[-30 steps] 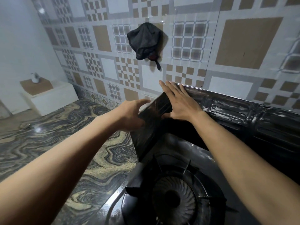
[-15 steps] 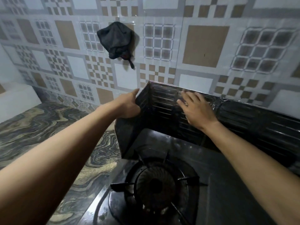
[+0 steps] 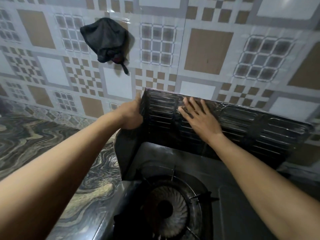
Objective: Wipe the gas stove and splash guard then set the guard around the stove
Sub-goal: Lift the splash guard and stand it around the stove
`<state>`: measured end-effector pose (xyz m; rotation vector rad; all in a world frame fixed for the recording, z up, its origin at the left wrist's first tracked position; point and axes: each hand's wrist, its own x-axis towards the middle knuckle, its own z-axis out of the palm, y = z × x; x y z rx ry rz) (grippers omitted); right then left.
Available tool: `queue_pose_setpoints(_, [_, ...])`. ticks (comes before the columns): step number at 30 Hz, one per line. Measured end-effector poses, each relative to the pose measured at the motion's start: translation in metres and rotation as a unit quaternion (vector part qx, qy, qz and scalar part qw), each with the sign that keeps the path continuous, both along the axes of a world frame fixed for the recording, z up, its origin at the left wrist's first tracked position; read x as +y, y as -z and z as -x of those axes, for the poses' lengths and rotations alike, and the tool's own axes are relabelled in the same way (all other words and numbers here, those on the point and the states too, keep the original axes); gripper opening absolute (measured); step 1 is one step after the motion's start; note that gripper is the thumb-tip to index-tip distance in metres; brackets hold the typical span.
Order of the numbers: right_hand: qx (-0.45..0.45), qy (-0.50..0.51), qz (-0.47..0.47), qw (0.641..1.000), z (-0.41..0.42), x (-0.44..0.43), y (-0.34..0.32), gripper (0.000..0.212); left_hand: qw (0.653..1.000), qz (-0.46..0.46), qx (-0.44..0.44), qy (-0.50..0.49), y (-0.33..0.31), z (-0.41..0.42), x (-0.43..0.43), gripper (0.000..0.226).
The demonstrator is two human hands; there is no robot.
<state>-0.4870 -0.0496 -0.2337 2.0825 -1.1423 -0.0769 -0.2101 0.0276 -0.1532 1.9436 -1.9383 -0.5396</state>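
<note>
My left hand (image 3: 130, 115) grips the upper corner fold of the black ribbed metal splash guard (image 3: 251, 129), fingers curled round the top edge where the side panel meets the back. My right hand (image 3: 200, 118) lies flat and spread against the back panel's inner face, wrist low, forearm reaching over the black gas stove (image 3: 174, 158). The guard's back panel stands upright, close along the patterned tiled wall (image 3: 207, 49). Its left panel angles forward along the stove's left edge, its lower corner just beside the round burner (image 3: 166, 210). To the left the swirled marble tabletop (image 3: 52, 135) lies open. A dark cloth (image 3: 105, 40) hangs on the wall above.
</note>
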Motion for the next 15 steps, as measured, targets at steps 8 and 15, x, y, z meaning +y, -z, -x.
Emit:
queue_pose_setpoints(8, [-0.060, -0.059, -0.002, 0.996, 0.032, 0.013, -0.016, 0.066, 1.000, -0.009, 0.003, -0.018, -0.006, 0.001, 0.000, 0.081])
queue_pose_setpoints(15, [-0.106, 0.024, 0.030, 0.994, 0.060, 0.033, -0.007, 0.065, 0.986, 0.071, -0.153, -0.004, -0.006, 0.022, 0.011, 0.098])
